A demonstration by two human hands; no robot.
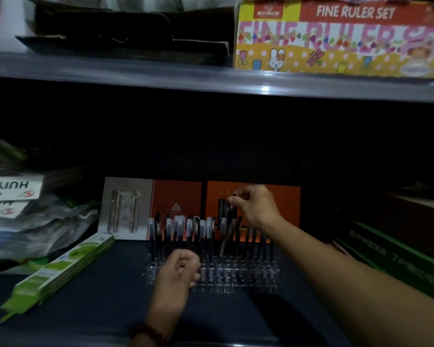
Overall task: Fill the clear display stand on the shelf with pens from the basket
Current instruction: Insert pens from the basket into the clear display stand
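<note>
1. far left, lower shelf: white boxes (13, 190) printed "huya", upside down, sit on top of crumpled plastic bags (35, 229). all blurred.
2. just right of them: flat green packs (60, 269) lie on the dark shelf board (105, 296), angled toward the back.
3. at the back: grey-and-orange pen gift box (135, 209), upright, face out.
4. left hand (178, 271): fingers curled, at the front-left corner of the clear display stand (248, 274). cannot tell if it grips the stand, holds something small, or is just clenched. beaded bracelet (148, 333) on the wrist.
5. the stand sits mid-shelf, in front of the gift boxes. a row of pens (181, 229) stands upright in its back slots, caps up. front rows too blurred to read.
6. right hand (253, 204): above the stand's middle-right, thumb and fingertips pinching the top end of a dark pen (226, 214). the pen hangs slightly tilted, lower end down among the back row.
7. behind that hand: orange box (286, 204), upright against the back.
8. far right: dark box with green stripe (391, 256), print reads "10 pieces".
9. upper shelf: dark cardboard tray (125, 33) at left, "fine ruler set" box (336, 38) at right.
</note>
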